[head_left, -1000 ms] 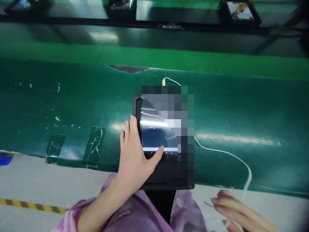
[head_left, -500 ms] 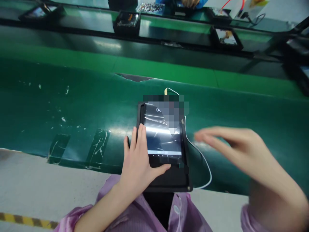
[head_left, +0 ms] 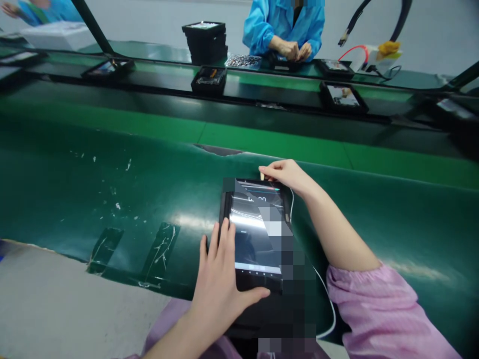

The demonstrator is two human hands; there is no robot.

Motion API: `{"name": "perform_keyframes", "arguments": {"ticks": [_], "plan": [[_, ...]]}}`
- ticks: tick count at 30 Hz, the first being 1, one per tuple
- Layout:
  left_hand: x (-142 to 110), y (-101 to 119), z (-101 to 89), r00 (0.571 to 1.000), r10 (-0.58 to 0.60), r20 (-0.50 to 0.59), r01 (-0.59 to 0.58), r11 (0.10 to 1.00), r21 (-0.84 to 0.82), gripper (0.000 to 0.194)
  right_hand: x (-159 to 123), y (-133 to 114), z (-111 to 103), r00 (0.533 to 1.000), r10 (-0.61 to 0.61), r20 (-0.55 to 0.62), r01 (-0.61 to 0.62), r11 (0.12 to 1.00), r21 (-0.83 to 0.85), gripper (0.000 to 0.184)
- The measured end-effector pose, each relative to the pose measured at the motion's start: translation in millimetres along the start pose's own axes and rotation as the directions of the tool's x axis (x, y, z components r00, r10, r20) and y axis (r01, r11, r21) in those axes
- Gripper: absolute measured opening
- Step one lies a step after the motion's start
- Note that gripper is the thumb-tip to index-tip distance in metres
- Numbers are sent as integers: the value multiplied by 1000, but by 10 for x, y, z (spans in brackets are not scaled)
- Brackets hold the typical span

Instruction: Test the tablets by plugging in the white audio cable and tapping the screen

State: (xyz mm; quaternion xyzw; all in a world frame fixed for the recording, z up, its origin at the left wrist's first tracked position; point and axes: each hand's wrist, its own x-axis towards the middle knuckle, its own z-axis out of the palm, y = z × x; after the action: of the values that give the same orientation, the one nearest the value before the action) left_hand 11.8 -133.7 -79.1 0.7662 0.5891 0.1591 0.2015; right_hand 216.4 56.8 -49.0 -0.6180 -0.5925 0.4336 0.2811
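Observation:
A black tablet (head_left: 254, 239) with a lit screen lies on the dark green belt (head_left: 112, 199) in front of me. My left hand (head_left: 220, 284) rests flat on its left edge, fingers stretched along the frame and thumb across the lower bezel. My right hand (head_left: 286, 174) reaches over the tablet's far edge and pinches the small plug (head_left: 262, 176) of a white cable (head_left: 325, 304). The cable runs down the tablet's right side, under my pink sleeve (head_left: 377, 309).
Across the line a person in a blue coat (head_left: 284, 25) works with both hands. Black trays (head_left: 207, 37) are stacked beside that person, and other tablets (head_left: 342, 95) lie in holders on the far conveyor. A torn patch (head_left: 219, 148) marks the belt's far edge. Grey floor (head_left: 56, 304) is lower left.
My right hand swung up from the lower right, crossed the tablet and closed on the cable plug at the far edge. The view tilted up. My left hand stayed on the tablet.

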Motion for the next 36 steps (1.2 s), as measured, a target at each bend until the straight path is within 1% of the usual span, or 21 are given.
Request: {"name": "perform_keyframes", "arguments": {"ticks": [3,7,9,15,19,23,27,32,36], "plan": [[2,-4,-2,1000,9,3,-9,1000,3,139,29,-39,-13,998,39,40,-40,999,11,41],[-2,-1,-5,1000,13,-12,-13,1000,21,136,77,-76,-6,997,65,51,-61,995,-83,40],[-8,0,-4,1000,11,-17,-11,1000,27,136,95,-76,-2,996,65,62,-59,994,-94,38],[-4,0,-15,1000,1,-7,-1,1000,21,135,102,-65,13,997,44,65,-43,999,-22,33],[7,6,-27,999,-39,34,39,999,-5,133,77,-71,45,999,22,48,-23,1000,11,32],[10,13,-28,995,-73,68,76,995,-56,130,31,-73,54,997,-15,82,11,999,51,34],[28,31,-38,996,-74,42,78,991,-107,125,11,-32,53,991,-57,119,45,994,100,43],[24,43,-57,997,-70,37,74,990,-120,117,46,28,71,989,-62,132,40,986,165,49],[-1,-18,15,999,-41,8,42,991,-126,119,55,2,80,988,-67,136,38,978,203,52]]}}
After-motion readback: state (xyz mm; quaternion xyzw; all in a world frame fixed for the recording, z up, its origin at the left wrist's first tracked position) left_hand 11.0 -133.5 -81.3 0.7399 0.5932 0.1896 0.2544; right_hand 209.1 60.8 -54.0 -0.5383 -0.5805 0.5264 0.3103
